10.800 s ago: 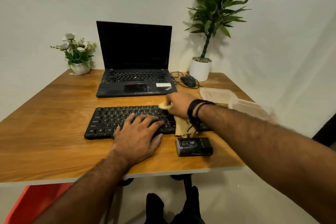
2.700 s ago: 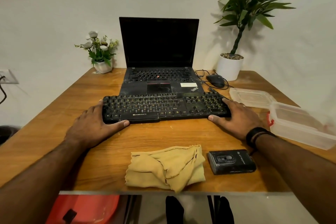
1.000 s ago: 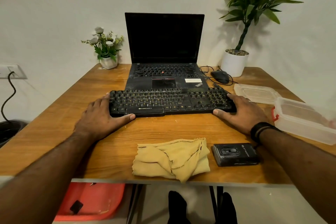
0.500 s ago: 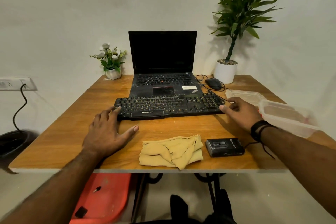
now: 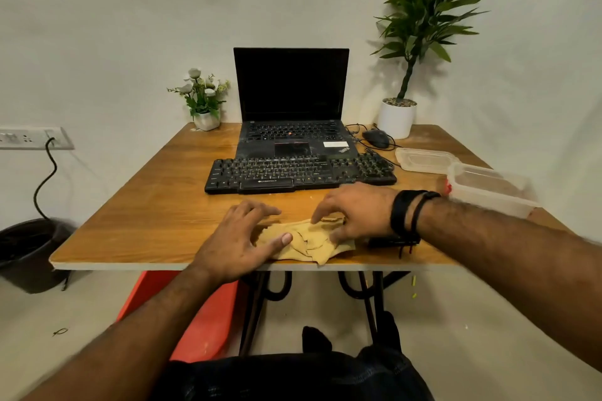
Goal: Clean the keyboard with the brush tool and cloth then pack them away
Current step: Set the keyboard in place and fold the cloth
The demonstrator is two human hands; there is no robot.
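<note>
From the head view, both my hands are down on the yellow cloth (image 5: 309, 242), which lies crumpled at the near edge of the tabletop (image 5: 156, 212). My left hand (image 5: 239, 239) rests on the cloth's left end with the fingers spread and fairly straight, thumb laid on the fabric. My right hand (image 5: 355, 215) has its fingers curled onto the cloth's far right part — whether they actually pinch it I cannot tell. The black brush tool (image 5: 392, 241) sits just right of the cloth, mostly hidden under my right wrist. The black keyboard (image 5: 299, 172) lies beyond the cloth, apart from both hands, its far edge against the open laptop (image 5: 291, 101). To the right stand a clear plastic container (image 5: 488, 190) and its lid (image 5: 423, 159) — side by side.
</note>
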